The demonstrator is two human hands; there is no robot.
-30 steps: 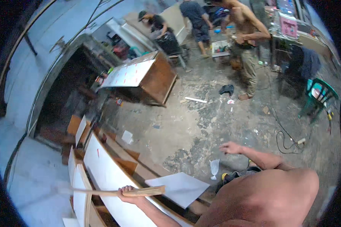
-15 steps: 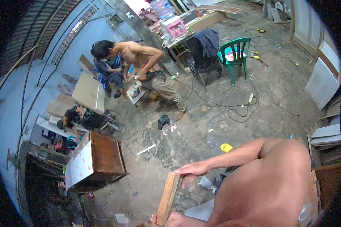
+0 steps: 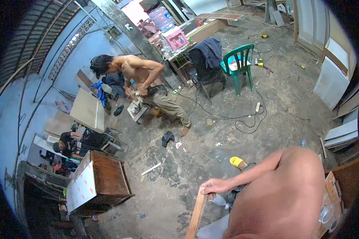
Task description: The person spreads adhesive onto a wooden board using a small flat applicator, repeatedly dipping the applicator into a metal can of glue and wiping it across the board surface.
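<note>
My right hand [image 3: 214, 187] is closed around the upper end of a narrow strip of wood [image 3: 196, 217], thumb on top and fingers curled at its edge. The strip slants down to the lower edge of the picture, where its other end is cut off. My left hand is out of view. Below the right hand, partly hidden by my arm and body, lie a pale flat sheet [image 3: 213, 230] and a crumpled translucent piece [image 3: 218, 200]. A yellow shoe [image 3: 237, 162] shows just beyond my forearm.
A brown wooden cabinet [image 3: 109, 173] stands at left. Beyond it a bare-chested person [image 3: 141, 75] bends over a small workbench [image 3: 136, 113]; another person [image 3: 69, 143] is at far left. A green chair [image 3: 238, 67] stands behind, a cable [image 3: 215, 114] crosses the floor, and panels [image 3: 341, 137] lean at right.
The wood strip and my right hand have shifted right in the picture. My left hand, earlier on the strip's lower end, has gone out of view. The whole view has turned slightly.
</note>
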